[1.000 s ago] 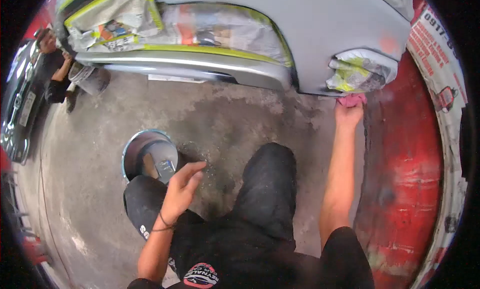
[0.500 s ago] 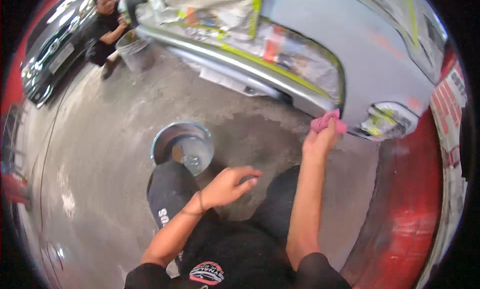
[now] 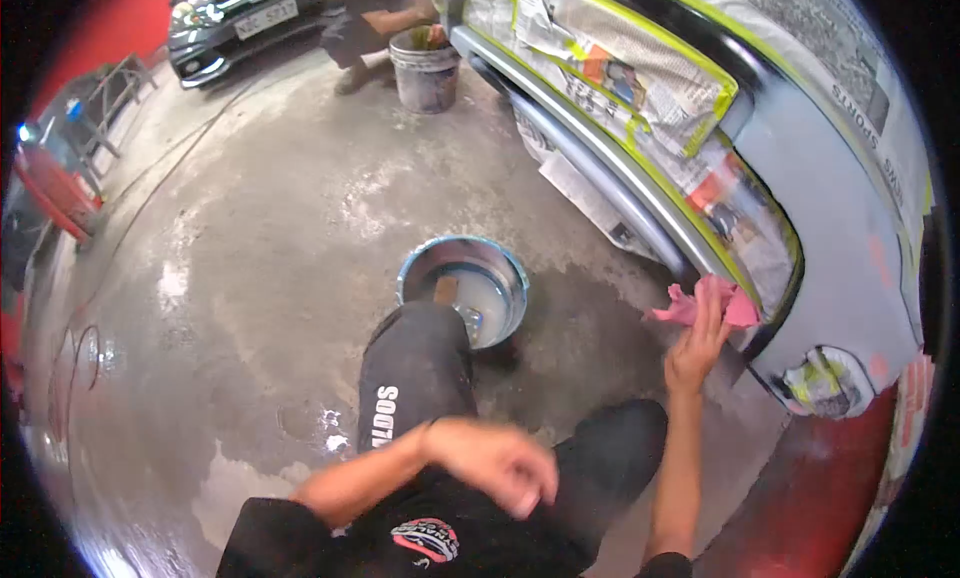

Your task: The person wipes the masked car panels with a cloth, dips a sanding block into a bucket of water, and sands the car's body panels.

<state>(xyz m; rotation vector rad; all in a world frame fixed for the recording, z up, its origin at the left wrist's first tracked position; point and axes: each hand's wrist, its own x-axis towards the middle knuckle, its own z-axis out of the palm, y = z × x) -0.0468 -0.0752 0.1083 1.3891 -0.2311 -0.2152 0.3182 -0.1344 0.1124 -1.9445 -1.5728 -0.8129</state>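
Observation:
My right hand [image 3: 698, 346] presses a pink cloth [image 3: 740, 308] against the lower silver trim [image 3: 640, 173] of the grey car body, near its right end. The fingers lie over the cloth. Over my lap is my left hand [image 3: 495, 465], bent at the wrist, blurred, with its fingers partly curled; whether it holds anything is unclear. A bucket [image 3: 515, 278] with cloudy water stands beside my knee, a brown block [image 3: 446, 290] inside it. Newspaper masking [image 3: 650, 68] edged with yellow-green tape covers parts of the car above the trim.
At the top, a co-worker's arm [image 3: 400, 18] reaches by a second bucket [image 3: 426, 83]. A dark car [image 3: 235, 18] stands at the upper left, a metal stand [image 3: 100, 128] below it. A hose [image 3: 180, 163] crosses the floor. Red flooring [image 3: 810, 488] lies at the lower right.
The view has turned toward the left. My right hand has moved the pink cloth from beneath the masked lamp onto the silver trim. My left hand has come lower, over my lap.

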